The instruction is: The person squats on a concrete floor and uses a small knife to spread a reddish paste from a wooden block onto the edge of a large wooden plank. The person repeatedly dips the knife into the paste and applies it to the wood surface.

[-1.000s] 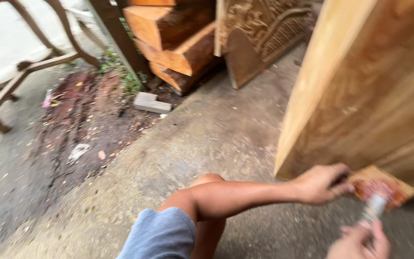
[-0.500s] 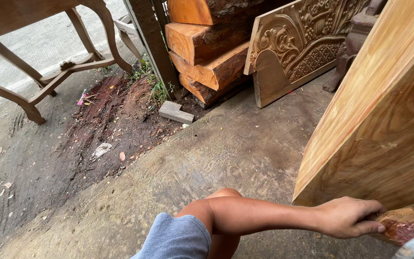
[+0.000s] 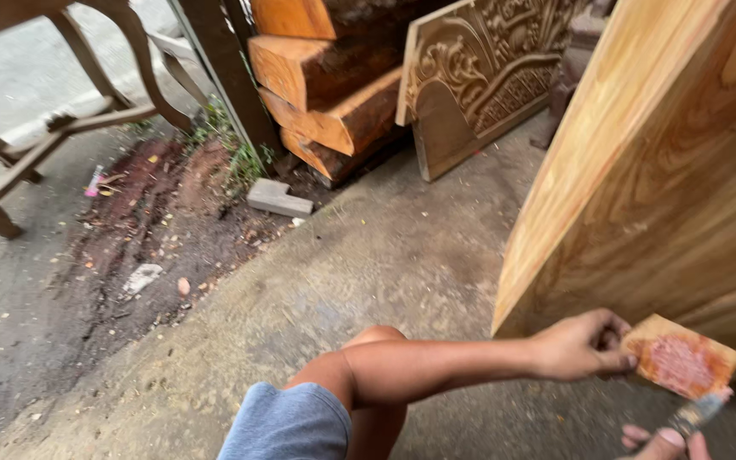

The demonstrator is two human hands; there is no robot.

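- Left hand (image 3: 581,345) — arm stretched across the knee — pinches the edge of a small wooden board (image 3: 681,358) smeared with reddish paste, just beside the large wooden panel (image 3: 658,196).
- Right hand (image 3: 664,443), at the frame's bottom edge, fingers closed on a putty knife (image 3: 698,412) whose blade touches the board.

free: bare concrete floor (image 3: 368,255) left | blocked: upright wood panel (image 3: 666,187) right, knee (image 3: 376,341) below
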